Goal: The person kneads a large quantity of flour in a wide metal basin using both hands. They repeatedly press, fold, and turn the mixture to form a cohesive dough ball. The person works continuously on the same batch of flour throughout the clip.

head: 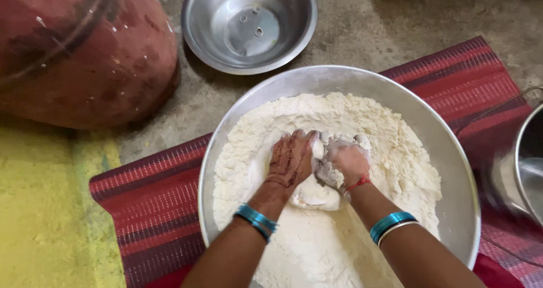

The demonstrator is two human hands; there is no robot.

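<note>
Kneading hands (319, 163), fingertips perhaps buried, flour (339, 118)

At the top centre of the frame sits 1 small steel bowl (249, 25), round and shiny, resting on the grey concrete floor (367, 33). A large reddish-brown clay pot (79, 50), flecked with white, fills the upper left corner, just beside the bowl. A red striped mat (153, 203) runs from the lower left to the upper right. A yellow cloth (51, 214) covers the lower left. At the right edge stands 1 steel vessel (523, 163), partly cut off.
</note>
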